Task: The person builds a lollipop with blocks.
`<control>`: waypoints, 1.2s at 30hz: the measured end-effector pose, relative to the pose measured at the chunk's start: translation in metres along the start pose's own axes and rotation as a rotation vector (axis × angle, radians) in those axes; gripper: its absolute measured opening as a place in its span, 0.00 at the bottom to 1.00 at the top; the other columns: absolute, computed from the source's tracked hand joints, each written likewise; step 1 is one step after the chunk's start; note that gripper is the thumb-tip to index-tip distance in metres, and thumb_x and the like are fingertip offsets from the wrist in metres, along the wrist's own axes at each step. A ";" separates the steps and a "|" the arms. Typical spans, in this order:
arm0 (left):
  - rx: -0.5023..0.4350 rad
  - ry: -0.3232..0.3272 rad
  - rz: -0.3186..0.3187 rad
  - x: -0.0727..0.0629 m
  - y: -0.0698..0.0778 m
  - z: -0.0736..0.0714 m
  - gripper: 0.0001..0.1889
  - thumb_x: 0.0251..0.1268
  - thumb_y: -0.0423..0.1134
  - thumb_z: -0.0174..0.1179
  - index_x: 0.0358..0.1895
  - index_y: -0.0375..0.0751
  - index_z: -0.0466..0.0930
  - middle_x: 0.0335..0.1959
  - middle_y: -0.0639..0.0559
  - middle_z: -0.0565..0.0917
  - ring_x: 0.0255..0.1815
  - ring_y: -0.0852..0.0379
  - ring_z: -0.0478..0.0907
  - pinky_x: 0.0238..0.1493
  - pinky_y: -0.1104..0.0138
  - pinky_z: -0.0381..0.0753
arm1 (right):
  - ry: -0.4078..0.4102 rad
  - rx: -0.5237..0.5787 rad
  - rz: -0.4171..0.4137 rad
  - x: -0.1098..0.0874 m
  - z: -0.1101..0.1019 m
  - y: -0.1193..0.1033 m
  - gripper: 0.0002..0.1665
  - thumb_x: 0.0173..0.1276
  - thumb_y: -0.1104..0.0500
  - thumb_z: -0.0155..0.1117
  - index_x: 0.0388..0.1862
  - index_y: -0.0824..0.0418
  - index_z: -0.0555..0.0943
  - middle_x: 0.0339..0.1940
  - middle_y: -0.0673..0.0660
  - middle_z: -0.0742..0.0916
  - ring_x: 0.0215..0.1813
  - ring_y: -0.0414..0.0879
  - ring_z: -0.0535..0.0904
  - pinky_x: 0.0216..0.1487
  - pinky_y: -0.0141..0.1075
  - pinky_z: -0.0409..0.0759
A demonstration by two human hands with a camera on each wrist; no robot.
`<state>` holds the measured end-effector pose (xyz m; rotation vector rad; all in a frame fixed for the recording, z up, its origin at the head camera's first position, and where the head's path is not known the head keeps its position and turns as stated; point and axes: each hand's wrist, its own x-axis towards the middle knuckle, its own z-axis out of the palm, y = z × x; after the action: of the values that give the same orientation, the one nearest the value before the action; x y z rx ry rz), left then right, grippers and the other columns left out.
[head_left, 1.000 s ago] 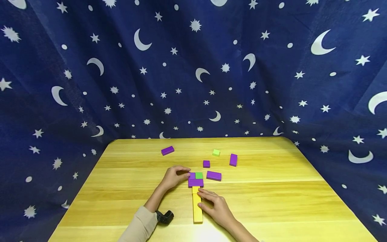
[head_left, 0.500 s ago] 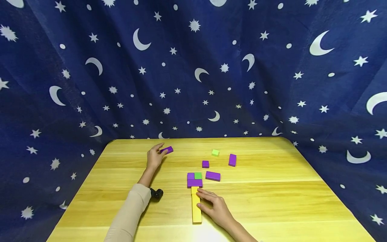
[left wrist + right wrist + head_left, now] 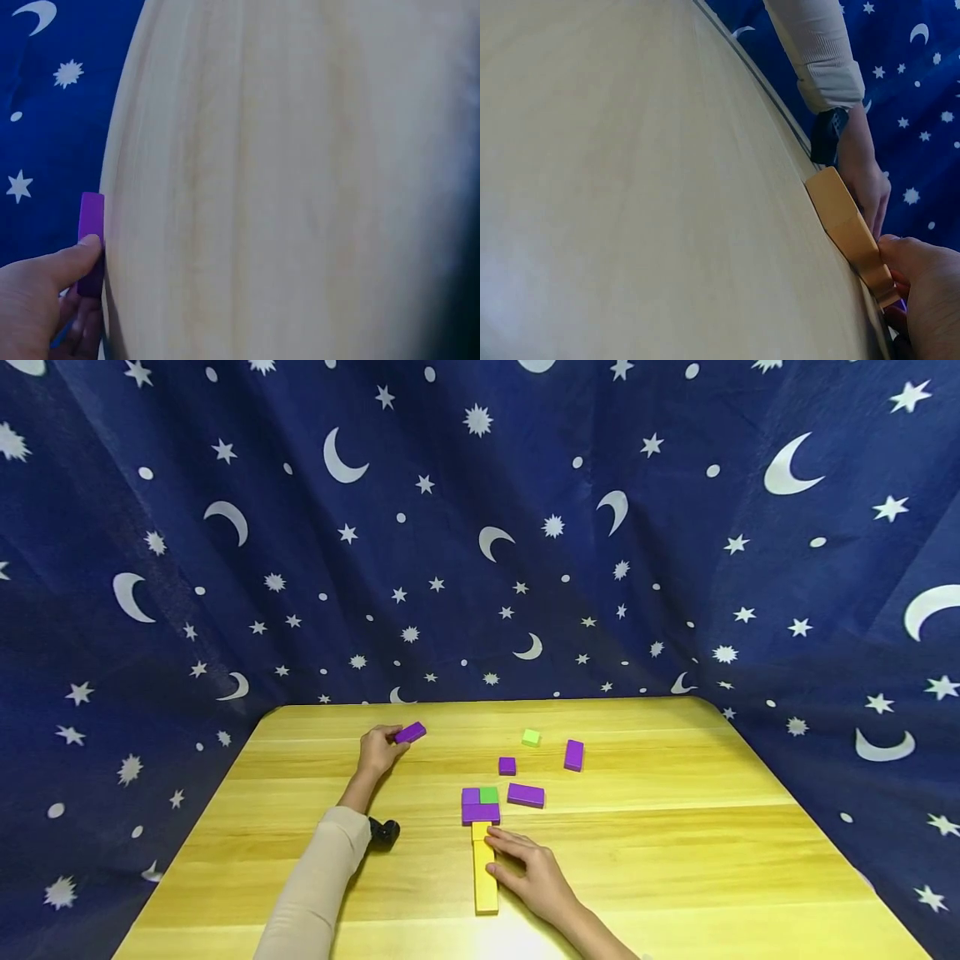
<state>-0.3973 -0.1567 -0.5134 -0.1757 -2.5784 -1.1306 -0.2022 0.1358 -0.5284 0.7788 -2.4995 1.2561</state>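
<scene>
At the far left of the table, my left hand pinches a purple rectangular block; in the left wrist view the thumb lies on that purple block. My right hand rests along the right side of a yellow column, thumb and fingertips touching it, fingers fairly straight. This column has a small yellow block at its far end and a long yellow part nearer me. Beyond it lie a purple bar, a small purple block and a green block, set close together.
Right of the group lies a purple block. Farther back are a purple cube, a light green block and another purple block. A dark blue curtain with moons and stars hangs behind the wooden table.
My left hand has left the purple and green group, reached to the far left and taken hold of the purple block there, shifting it slightly. The right hand stays by the yellow column.
</scene>
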 end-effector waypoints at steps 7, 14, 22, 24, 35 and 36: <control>-0.009 0.015 0.026 -0.014 0.008 -0.003 0.18 0.45 0.34 0.72 0.42 0.30 0.83 0.38 0.38 0.82 0.35 0.46 0.80 0.37 0.58 0.81 | -0.007 0.001 0.000 0.000 0.000 0.002 0.22 0.62 0.52 0.64 0.53 0.60 0.80 0.58 0.49 0.79 0.58 0.47 0.74 0.57 0.44 0.72; -0.121 0.005 0.026 -0.050 0.033 -0.008 0.19 0.40 0.38 0.75 0.39 0.34 0.85 0.33 0.43 0.83 0.29 0.52 0.81 0.30 0.64 0.82 | 0.007 -0.003 -0.013 0.001 0.000 0.002 0.22 0.61 0.54 0.65 0.53 0.60 0.80 0.57 0.50 0.79 0.58 0.47 0.74 0.57 0.44 0.73; -0.090 -0.040 0.148 -0.086 0.044 -0.001 0.19 0.37 0.39 0.77 0.35 0.33 0.85 0.29 0.46 0.83 0.24 0.60 0.78 0.24 0.70 0.79 | 0.012 0.022 -0.016 0.001 0.000 0.002 0.21 0.60 0.55 0.66 0.52 0.61 0.81 0.56 0.52 0.80 0.58 0.47 0.75 0.57 0.44 0.73; -0.082 -0.061 0.131 -0.091 0.043 0.004 0.19 0.36 0.38 0.77 0.36 0.34 0.85 0.31 0.47 0.83 0.25 0.60 0.78 0.25 0.71 0.79 | 0.014 0.022 -0.017 0.001 0.000 0.001 0.21 0.60 0.55 0.66 0.52 0.61 0.81 0.56 0.52 0.80 0.58 0.47 0.75 0.57 0.44 0.73; -0.078 -0.099 0.170 -0.099 0.040 0.008 0.24 0.36 0.41 0.77 0.42 0.36 0.83 0.32 0.50 0.81 0.29 0.59 0.77 0.30 0.70 0.79 | 0.010 0.018 -0.014 0.001 -0.002 -0.002 0.21 0.59 0.56 0.67 0.52 0.61 0.81 0.57 0.52 0.80 0.58 0.48 0.74 0.57 0.44 0.73; -0.091 -0.113 0.185 -0.097 0.039 0.006 0.26 0.37 0.42 0.76 0.44 0.36 0.82 0.33 0.50 0.81 0.31 0.58 0.77 0.32 0.69 0.80 | 0.010 0.017 -0.016 0.001 -0.002 -0.002 0.21 0.59 0.56 0.67 0.52 0.61 0.81 0.57 0.52 0.80 0.58 0.48 0.75 0.57 0.44 0.73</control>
<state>-0.2977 -0.1239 -0.5228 -0.5013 -2.5445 -1.2000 -0.2020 0.1359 -0.5258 0.7928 -2.4732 1.2737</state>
